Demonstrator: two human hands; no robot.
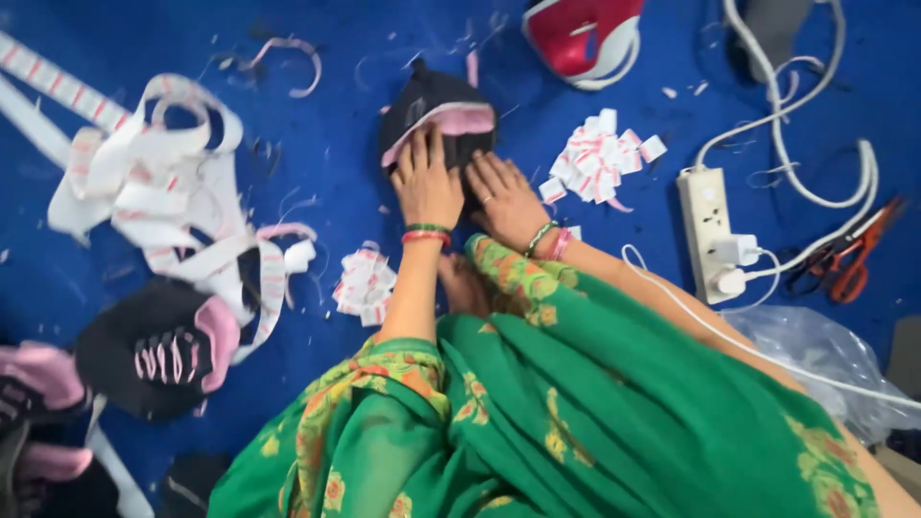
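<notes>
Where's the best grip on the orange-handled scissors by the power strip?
Judging by pose, take the scissors by the orange loop handles, coming from the near side. The blades point up and away, the handles face the person, though cables cross close by.

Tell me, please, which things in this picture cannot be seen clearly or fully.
Head view only:
- Black and pink shoe upper: near part hidden under the left hand and right hand.
- Red and white piece: cut off by the top edge.
- Small tags: print too small and blurred.
- Scissors: blades partly hidden by white cable.
</notes>
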